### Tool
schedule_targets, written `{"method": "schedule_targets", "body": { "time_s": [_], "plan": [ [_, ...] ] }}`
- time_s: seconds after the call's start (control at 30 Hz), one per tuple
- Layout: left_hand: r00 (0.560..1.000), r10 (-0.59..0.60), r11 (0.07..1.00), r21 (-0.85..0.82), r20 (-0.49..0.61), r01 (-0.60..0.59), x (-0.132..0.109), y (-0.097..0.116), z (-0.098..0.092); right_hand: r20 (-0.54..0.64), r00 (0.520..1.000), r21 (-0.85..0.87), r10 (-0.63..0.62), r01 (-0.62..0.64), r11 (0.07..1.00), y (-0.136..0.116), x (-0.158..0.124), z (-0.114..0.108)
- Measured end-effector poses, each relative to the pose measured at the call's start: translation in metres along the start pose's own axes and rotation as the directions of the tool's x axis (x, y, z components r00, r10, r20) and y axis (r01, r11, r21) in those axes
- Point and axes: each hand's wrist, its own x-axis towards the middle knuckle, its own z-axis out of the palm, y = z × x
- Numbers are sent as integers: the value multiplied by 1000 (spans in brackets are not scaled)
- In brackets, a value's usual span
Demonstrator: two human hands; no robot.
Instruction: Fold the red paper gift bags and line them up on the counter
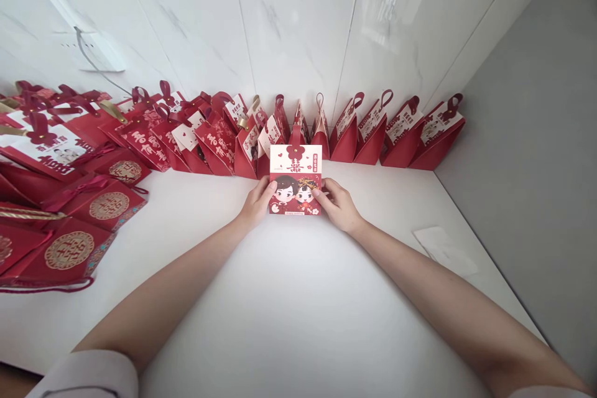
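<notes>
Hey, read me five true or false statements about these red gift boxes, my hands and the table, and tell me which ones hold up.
1. The left hand holds one side of the cartoon-couple gift box. True.
2. The right hand is empty. False: its grip is on the other side of the same box.
3. A gray cable shows at the wall socket on the left. True.
4. The boxes with round gold emblems are at the table's right end. False: they are at the left.
5. A pale flat sheet lies on the white tabletop, to the right. True.
</notes>
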Motion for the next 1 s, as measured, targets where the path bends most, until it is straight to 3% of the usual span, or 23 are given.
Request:
{"method": "schedule_targets", "body": {
  "time_s": [1.0],
  "plan": [
    [1000,-17,1000,17,11,17,-1,4,0,2,1000,13,9,-9,1000,1,-1,0]
  ]
}}
